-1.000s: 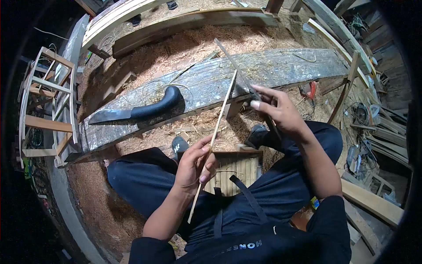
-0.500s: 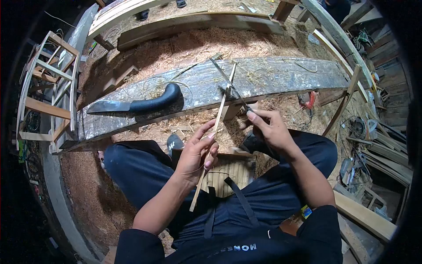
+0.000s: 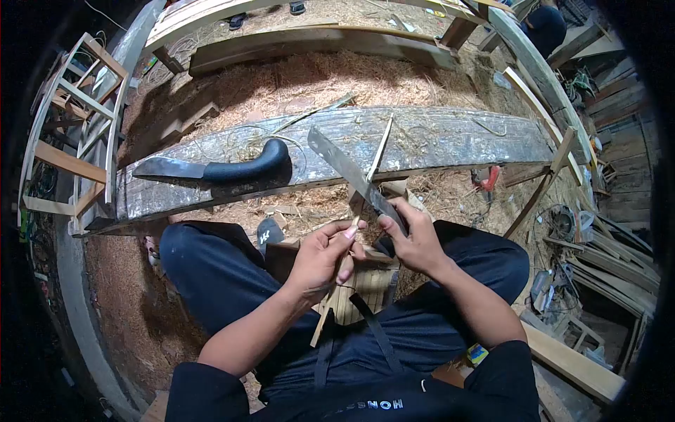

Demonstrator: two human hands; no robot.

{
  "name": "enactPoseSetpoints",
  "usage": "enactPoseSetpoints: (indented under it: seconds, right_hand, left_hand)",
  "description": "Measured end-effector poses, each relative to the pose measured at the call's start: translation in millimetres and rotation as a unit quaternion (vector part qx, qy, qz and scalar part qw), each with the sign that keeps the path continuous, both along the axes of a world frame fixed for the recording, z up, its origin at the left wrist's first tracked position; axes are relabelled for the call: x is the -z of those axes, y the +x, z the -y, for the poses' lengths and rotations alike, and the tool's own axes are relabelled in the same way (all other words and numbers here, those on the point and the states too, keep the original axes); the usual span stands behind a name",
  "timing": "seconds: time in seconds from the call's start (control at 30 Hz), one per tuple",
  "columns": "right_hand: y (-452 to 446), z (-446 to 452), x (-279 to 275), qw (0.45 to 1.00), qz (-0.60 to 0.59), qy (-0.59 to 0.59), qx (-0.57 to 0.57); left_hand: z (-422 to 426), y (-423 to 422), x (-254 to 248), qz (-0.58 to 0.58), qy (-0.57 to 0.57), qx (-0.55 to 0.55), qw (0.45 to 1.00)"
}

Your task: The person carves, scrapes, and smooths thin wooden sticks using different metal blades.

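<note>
My left hand point(image 3: 330, 254) is closed around a thin pale wooden strip point(image 3: 380, 151), which slants from my lap up over the edge of the plank. In my right hand point(image 3: 416, 238) is a knife point(image 3: 342, 163), held by its dark handle. Its broad flat blade points up and left and crosses over the strip just beyond my left fingers. A second knife point(image 3: 242, 166), with a thick curved black handle, lies on the worn plank point(image 3: 450, 141) to the left. Shavings are scattered on the plank.
A wooden frame point(image 3: 70, 165) stands at the left end of the plank. Beyond it, shavings cover the ground up to a long board point(image 3: 316, 46). A red-handled tool point(image 3: 486, 177) lies on the right, near stacked strips point(image 3: 612, 264). Another person point(image 3: 546, 29) is at the top right.
The knife blade has turned from edge-on to showing its broad face, and its tip has moved left. My left hand has come lower and right along with the strip.
</note>
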State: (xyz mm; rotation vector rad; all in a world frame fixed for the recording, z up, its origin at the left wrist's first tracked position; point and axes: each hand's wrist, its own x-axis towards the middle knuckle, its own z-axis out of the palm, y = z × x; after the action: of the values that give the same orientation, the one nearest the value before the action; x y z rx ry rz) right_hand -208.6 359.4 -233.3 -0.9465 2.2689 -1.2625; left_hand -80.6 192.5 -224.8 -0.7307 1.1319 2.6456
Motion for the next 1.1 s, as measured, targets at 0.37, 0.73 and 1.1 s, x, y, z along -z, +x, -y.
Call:
enactPoseSetpoints:
  seconds: [0.37,0.73,1.1]
  right_hand:
    - [-2,7,21,0.982,-0.165,0.097,0.002]
    - [1,13,20,0.964,-0.252,0.086,0.000]
    - [14,15,7,0.952,-0.287,0.065,-0.089]
  left_hand:
    - [4,2,-9,0.026,-0.125,-0.042,0.991]
    - [13,11,-16,0.003,-0.058,-0.023,0.998]
    - [19,28,-21,0.031,-0.041,-0.008,0.999]
